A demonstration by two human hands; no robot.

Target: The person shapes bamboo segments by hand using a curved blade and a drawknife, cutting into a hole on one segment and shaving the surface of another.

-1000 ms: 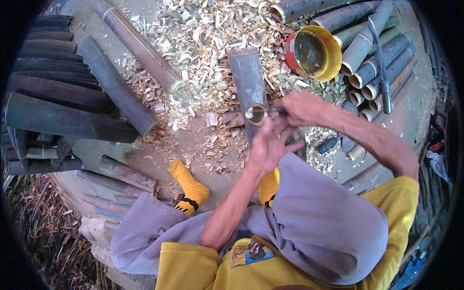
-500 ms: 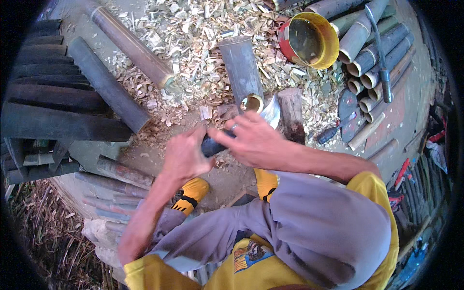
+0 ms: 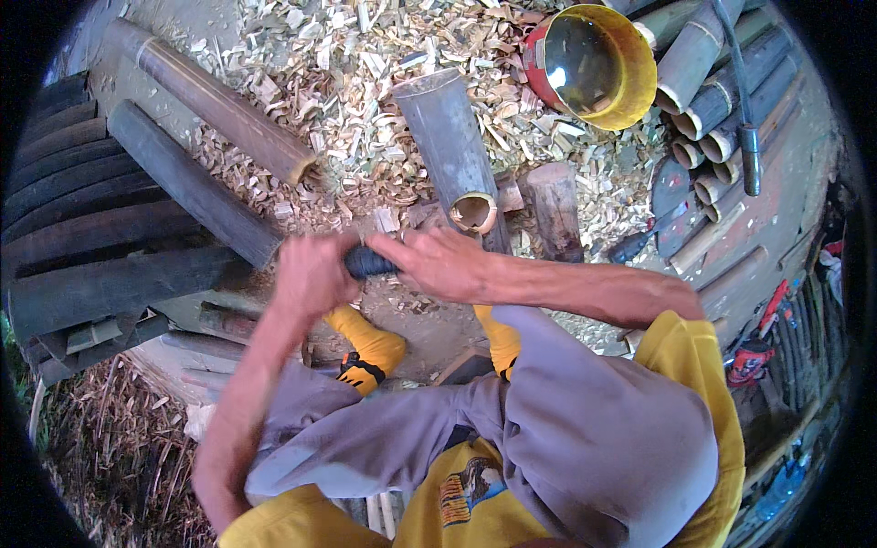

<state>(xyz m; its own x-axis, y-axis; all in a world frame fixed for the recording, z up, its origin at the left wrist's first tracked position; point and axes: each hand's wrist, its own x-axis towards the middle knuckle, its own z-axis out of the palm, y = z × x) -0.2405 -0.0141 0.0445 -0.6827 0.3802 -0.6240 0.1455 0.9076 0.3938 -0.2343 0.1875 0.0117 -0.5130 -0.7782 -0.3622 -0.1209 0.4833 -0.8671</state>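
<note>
Both fists are closed around the dark wrapped handle (image 3: 368,262) of a knife, held level in front of my knees. My left hand (image 3: 313,271) grips its left part, and my right hand (image 3: 440,262) grips it farther right. The blade cannot be made out now. Just beyond my right hand, a grey bamboo tube (image 3: 445,137) leans with its open cut end toward me. Beside that end stands a short wooden block (image 3: 554,212). My feet, in yellow and black footwear (image 3: 367,352), rest below my hands.
Wood shavings (image 3: 356,110) cover the ground ahead. A red and yellow bucket (image 3: 598,68) of liquid stands far right, by stacked bamboo tubes (image 3: 699,119) and a curved metal tool (image 3: 749,151). Dark bamboo pieces (image 3: 119,237) are piled left, near two long tubes (image 3: 215,100).
Both hands have moved left with the knife handle. The shiny blade seen beyond my right hand has dropped from sight. The view has shifted slightly.
</note>
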